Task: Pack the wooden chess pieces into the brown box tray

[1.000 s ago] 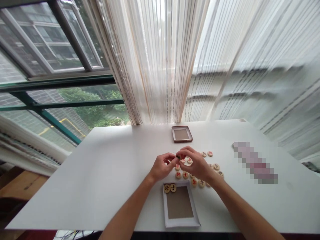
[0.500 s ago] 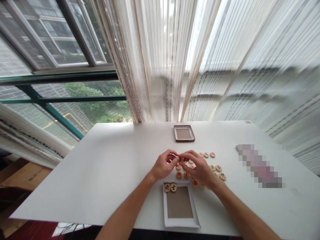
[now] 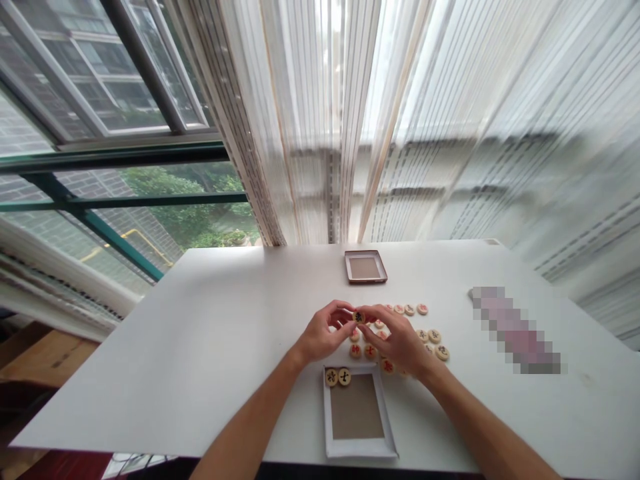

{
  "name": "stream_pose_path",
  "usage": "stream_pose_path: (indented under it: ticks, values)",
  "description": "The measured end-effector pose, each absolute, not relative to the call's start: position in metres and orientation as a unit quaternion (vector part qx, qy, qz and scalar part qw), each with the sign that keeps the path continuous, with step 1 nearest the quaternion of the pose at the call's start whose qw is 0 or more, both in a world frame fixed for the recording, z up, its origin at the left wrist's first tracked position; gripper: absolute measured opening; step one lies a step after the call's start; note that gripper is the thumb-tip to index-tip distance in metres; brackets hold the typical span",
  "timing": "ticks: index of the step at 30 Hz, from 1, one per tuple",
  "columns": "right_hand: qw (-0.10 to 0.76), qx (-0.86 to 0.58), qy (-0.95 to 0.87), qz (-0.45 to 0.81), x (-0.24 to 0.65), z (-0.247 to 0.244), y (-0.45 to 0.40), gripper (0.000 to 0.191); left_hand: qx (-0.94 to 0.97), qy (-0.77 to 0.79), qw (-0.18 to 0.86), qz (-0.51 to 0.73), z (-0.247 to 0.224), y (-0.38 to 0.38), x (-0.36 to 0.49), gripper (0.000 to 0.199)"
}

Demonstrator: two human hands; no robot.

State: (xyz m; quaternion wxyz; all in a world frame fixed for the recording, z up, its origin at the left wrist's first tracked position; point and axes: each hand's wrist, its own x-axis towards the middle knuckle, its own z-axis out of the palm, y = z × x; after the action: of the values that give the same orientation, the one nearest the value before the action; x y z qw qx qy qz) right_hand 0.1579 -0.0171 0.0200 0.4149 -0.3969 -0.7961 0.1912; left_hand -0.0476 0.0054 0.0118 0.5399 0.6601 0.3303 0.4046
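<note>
Between the fingertips of both my hands is a round wooden Chinese chess piece (image 3: 358, 317) with a dark character, held above the table. My left hand (image 3: 325, 331) pinches it from the left, and my right hand (image 3: 395, 335) grips it from the right. Two black-marked pieces (image 3: 337, 377) sit side by side in the far left corner of the open box (image 3: 329, 427), close in front of me. Red-marked pieces (image 3: 370, 352) lie under and around my hands, some partly hidden. Several black-marked pieces (image 3: 434, 336) rest to the right of my right hand.
A smaller-looking box lid (image 3: 365, 280) lies open side up farther back on the white table (image 3: 225, 347). At the right is a blurred-out pinkish long object (image 3: 517, 330). Curtains (image 3: 320, 120) and a window stand behind the table.
The held piece has turned so its dark character now shows more clearly. Both hands stay nearly in place, while the whole view has shifted slightly.
</note>
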Motion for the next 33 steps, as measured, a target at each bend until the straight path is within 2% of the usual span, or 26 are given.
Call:
stream_pose_path:
  ticks: [8,15,23,33]
  values:
    - [0.417,-0.405,-0.782,0.224,0.158,0.022,-0.018,0.03,0.668,0.347,0.52,0.404,0.013,0.007,-0.05,0.037]
    - [0.434,-0.41,-0.711,0.371,0.155,0.027,-0.02,0.028,0.686,0.347,0.501,0.398,0.016,0.007,-0.052,0.037]
    - [0.471,-0.387,-0.633,0.477,0.158,0.02,-0.012,0.032,0.716,0.349,0.497,0.344,0.026,0.01,-0.064,0.038]
    - [0.453,-0.356,-0.617,0.536,0.151,0.022,-0.015,0.032,0.717,0.358,0.475,0.363,0.025,0.008,-0.059,0.036]
